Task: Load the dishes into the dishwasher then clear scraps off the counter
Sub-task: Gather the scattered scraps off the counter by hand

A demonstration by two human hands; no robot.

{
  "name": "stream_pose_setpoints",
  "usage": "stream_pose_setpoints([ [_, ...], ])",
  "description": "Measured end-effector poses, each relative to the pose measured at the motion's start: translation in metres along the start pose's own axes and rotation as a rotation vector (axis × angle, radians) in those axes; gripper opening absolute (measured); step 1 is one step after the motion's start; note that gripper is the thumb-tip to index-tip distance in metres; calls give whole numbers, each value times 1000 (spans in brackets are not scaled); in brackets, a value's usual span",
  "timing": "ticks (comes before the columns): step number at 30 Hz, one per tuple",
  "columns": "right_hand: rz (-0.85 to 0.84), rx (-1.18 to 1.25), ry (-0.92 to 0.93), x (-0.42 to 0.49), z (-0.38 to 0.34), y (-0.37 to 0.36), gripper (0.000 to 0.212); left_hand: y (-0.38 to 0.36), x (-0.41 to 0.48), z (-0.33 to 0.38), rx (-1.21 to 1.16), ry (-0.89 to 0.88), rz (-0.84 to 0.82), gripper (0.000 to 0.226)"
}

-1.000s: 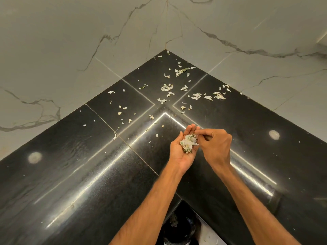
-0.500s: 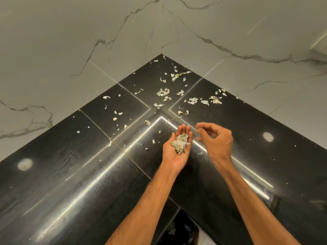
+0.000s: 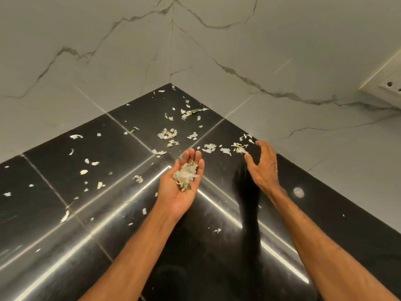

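My left hand [image 3: 181, 189] is held palm up over the black counter [image 3: 54, 213], cupping a small heap of pale vegetable scraps [image 3: 186, 175]. My right hand [image 3: 263, 166] hovers to its right with fingers spread and nothing in it, fingertips just short of a cluster of scraps [image 3: 238, 148] near the right wall. More white and green scraps [image 3: 168, 134] lie scattered over the counter's corner and to the left [image 3: 89, 164]. No dishes or dishwasher are in view.
Grey marble-patterned walls [image 3: 108, 61] meet in a corner behind the counter. A white wall socket [image 3: 390, 85] sits at the far right. Bright light strips reflect off the glossy counter surface.
My right hand left the heap in my left palm, opened, and reached forward and right toward the scraps by the wall. The left hand stayed cupped. The view moved closer to the corner.
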State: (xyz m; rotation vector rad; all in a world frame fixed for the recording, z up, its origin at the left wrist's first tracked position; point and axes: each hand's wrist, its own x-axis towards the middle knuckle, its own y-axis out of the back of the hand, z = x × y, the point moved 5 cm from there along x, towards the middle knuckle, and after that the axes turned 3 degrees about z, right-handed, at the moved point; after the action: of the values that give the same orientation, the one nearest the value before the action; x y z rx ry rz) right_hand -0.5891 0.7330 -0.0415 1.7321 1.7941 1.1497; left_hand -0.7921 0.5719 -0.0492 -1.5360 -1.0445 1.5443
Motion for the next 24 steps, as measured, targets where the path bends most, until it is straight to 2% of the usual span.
stream_pose_setpoints([
  [5, -140, -159, 72, 48, 39, -26, 57, 9, 15, 9, -5, -21, -41, 35],
  [9, -174, -290, 126, 51, 44, -54, 80, 21, 19, 12, -3, -40, -34, 36],
  [15, -377, -170, 207, 15, 17, -62, 80, 28, 16, 12, -32, -80, -3, 34],
  [18, -316, -69, 210, 24, 15, -47, 74, 27, 16, 11, -46, -94, 13, 33],
  [20, -265, -92, 176, 46, 20, -43, 72, 25, 17, 9, -38, -99, 16, 33],
  [24, -327, -205, 160, 55, 27, -62, 83, 23, 20, 2, -49, -106, 6, 32],
])
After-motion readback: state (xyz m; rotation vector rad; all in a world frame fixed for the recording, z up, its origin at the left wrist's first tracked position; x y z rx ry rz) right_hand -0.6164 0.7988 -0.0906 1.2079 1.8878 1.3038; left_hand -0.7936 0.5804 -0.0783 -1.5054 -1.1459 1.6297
